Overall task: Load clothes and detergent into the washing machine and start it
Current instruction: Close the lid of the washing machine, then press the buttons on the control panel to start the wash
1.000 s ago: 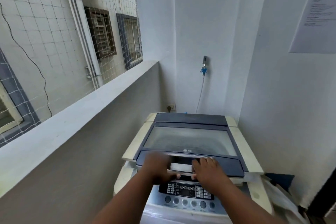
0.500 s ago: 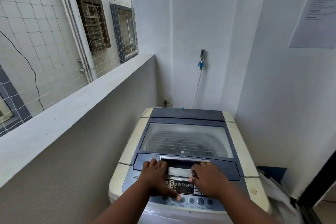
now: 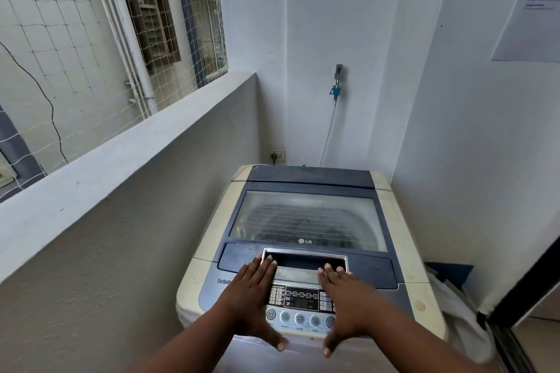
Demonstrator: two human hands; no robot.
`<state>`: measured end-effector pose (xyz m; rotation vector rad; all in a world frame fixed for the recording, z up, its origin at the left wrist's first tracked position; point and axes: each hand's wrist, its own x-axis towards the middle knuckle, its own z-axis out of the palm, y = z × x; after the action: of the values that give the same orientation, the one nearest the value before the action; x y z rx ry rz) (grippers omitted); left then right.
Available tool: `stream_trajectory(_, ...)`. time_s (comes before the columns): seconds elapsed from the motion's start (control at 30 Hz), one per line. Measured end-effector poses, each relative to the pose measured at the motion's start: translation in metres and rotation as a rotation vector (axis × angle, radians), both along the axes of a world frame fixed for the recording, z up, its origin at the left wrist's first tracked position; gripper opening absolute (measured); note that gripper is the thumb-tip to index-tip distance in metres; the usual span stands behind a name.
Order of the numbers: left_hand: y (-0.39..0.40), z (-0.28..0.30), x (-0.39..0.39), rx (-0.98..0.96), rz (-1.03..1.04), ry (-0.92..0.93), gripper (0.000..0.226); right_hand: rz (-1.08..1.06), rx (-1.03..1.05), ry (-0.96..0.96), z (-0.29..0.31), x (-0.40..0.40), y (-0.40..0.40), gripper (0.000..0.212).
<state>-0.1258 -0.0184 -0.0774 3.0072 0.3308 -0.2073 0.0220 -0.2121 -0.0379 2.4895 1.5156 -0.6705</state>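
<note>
Between flat left hand point(image 3: 251, 297) and right hand point(image 3: 345, 301), fingers together, thumbs splayed: control panel point(image 3: 301, 300); lid point(image 3: 306, 218) closed beyond fingertips.

From my feed I can read "LG" on the washing machine lid point(image 3: 306, 215), and "Turbo…" on the front panel point(image 3: 212, 288), cut off by the left hand point(image 3: 251, 291). The wall notice point(image 3: 533, 6) print's too blurry.

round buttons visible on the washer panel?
5 round buttons in a row along the panel's front edge, between the left hand and right hand. Hands may hide more.
</note>
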Motion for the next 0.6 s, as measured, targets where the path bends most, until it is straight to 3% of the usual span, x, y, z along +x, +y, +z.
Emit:
stream_trajectory(0.13, -0.001, 0.001, 0.001, 0.009, 0.013, 0.003, 0.147, 0.032, -0.017, -0.086, -0.005, 0.000, 0.003, 0.140)
stream_trajectory(0.33, -0.004, 0.007, 0.005, 0.024, 0.051, 0.078, 0.150, 0.027, -0.021, -0.115, 0.003, -0.004, 0.010, 0.139)
stream_trajectory(0.47, -0.013, 0.011, -0.003, 0.039, 0.075, 0.108, 0.146, -0.085, 0.147, -0.060, -0.008, -0.017, -0.018, 0.124)
stream_trajectory(0.6, -0.011, 0.016, -0.010, 0.043, 0.071, 0.127, 0.145, -0.293, 0.322, -0.123, -0.027, -0.034, -0.065, 0.104)
